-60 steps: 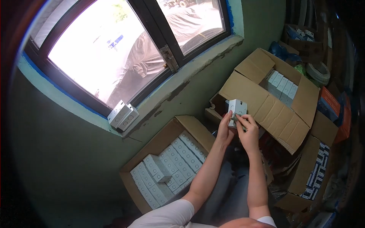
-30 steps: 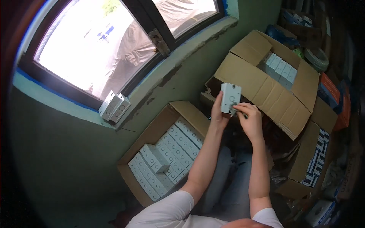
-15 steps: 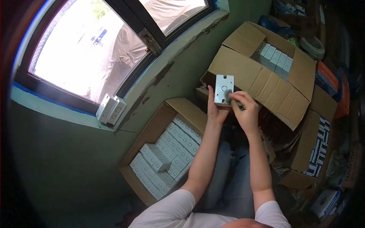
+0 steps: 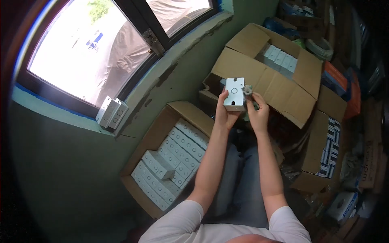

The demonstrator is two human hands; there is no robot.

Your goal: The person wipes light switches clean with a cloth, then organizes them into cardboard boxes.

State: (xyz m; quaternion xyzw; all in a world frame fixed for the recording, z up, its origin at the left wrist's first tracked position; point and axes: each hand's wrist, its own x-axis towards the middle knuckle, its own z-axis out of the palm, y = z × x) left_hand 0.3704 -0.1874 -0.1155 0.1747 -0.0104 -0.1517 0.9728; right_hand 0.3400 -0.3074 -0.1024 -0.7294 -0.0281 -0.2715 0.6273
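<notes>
A white electrical wall box (image 4: pixel 234 91), with a ring mark and dark slots on its face, is gripped by my left hand (image 4: pixel 225 114), thumb along its left edge. My right hand (image 4: pixel 258 112) is closed on a small greyish-green wad, perhaps a rag (image 4: pixel 247 90), whose exact kind I cannot make out. That wad sits at the box's right edge. Below and left, an open carton (image 4: pixel 189 115) holds rows of similar white boxes (image 4: pixel 184 148), one lying on top of the others.
Two white boxes (image 4: pixel 112 113) stand on the windowsill beside the window frame (image 4: pixel 156 42). A larger open cardboard carton (image 4: pixel 265 79) with more white boxes lies ahead. At right are a carton with printed packs (image 4: pixel 329 148), an orange box (image 4: pixel 352 91) and a blue-white package (image 4: pixel 342 205).
The right hand and its wad have moved from the box's face to its right edge, the wad now higher. The left hand keeps its hold; the whole view has shifted slightly.
</notes>
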